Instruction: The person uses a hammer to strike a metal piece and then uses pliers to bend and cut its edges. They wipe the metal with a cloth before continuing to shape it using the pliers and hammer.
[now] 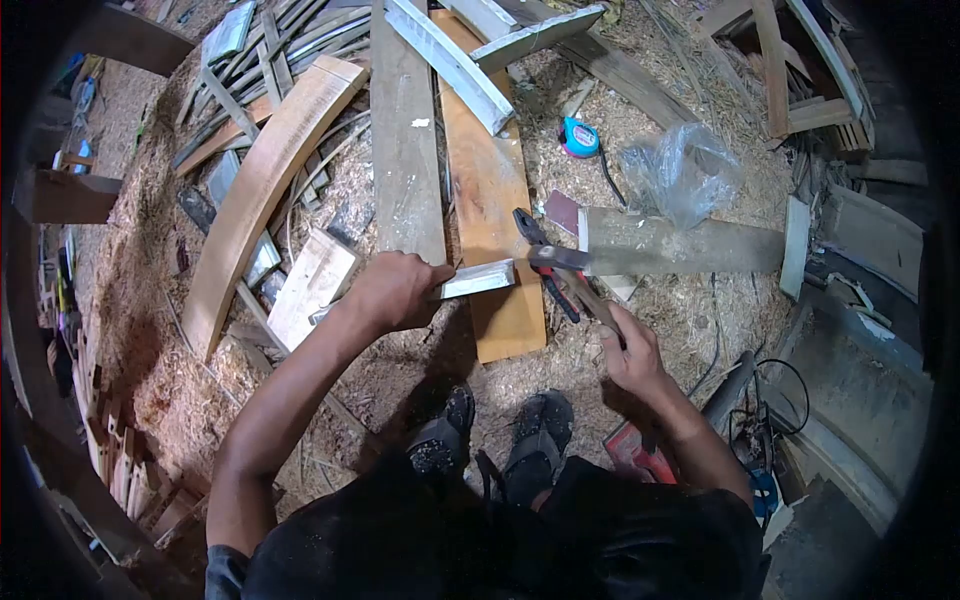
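My left hand (393, 290) is closed round a short piece of wood with a whitish face (478, 281), held over the grey and orange boards. On the right, my right hand (632, 345) grips the wooden handle of a hammer (598, 302). The hammer's head is close to the right end of the short piece. Beneath the hammer lie pliers (530, 228) with red and black handles, partly hidden by it. The orange-brown board (487, 190) runs away from me beside a grey board (407, 150).
A curved wooden piece (265, 180) lies at left, near a pile of thin strips (300, 45). A blue tape measure (579, 138), a clear plastic bag (685, 175) and a grey plank (690, 245) lie at right. Sawdust and shavings cover the ground around my feet.
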Tool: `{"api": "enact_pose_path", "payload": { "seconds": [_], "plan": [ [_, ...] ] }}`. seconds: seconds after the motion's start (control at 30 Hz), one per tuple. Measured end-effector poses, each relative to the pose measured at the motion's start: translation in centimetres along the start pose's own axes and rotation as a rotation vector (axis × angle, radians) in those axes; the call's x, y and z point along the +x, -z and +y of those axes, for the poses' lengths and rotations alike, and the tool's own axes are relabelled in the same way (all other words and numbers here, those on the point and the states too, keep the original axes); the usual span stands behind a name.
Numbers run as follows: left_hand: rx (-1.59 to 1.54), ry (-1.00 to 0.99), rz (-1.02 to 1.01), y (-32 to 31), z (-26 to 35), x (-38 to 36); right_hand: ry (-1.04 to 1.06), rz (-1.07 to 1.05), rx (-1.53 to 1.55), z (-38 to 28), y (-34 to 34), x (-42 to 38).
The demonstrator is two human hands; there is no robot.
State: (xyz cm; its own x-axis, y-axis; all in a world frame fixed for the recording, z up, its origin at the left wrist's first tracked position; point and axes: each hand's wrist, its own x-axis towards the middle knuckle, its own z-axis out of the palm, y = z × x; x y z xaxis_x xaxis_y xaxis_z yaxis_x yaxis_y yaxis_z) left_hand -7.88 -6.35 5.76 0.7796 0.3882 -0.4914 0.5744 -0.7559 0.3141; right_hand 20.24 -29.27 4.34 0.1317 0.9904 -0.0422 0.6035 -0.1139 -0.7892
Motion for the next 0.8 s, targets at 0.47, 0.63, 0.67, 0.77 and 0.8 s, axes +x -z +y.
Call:
{"api": "enact_pose_path", "payload": {
  "seconds": [0.47, 0.63, 0.67, 0.77, 0.8],
  "plan": [
    [0.003, -0.003, 0.024, 0.1, 0.4, -0.2, -0.080, -0.096, 0.004, 0.4, 0.8, 0.6],
    [-0.022, -0.018, 0.030, 0.4, 0.5, -0.5, -0.063, -0.148, -0.013, 1.0, 0.7, 0.4],
    [-0.038, -0.037, 0.041, 0.3, 0.3, -0.5, -0.091, -0.113, 0.029, 1.3, 0.9, 0.0],
    [-0.032, -0.025, 0.026, 0.3, 0.5, -0.5, -0.106, -0.102, 0.091, -0.2, 1.2, 0.3],
    [-0.016, -0.011, 0.019, 0.5, 0.6, -0.5, -0.040, -0.120, 0.047, 0.1, 0.7, 0.6]
  ]
}}
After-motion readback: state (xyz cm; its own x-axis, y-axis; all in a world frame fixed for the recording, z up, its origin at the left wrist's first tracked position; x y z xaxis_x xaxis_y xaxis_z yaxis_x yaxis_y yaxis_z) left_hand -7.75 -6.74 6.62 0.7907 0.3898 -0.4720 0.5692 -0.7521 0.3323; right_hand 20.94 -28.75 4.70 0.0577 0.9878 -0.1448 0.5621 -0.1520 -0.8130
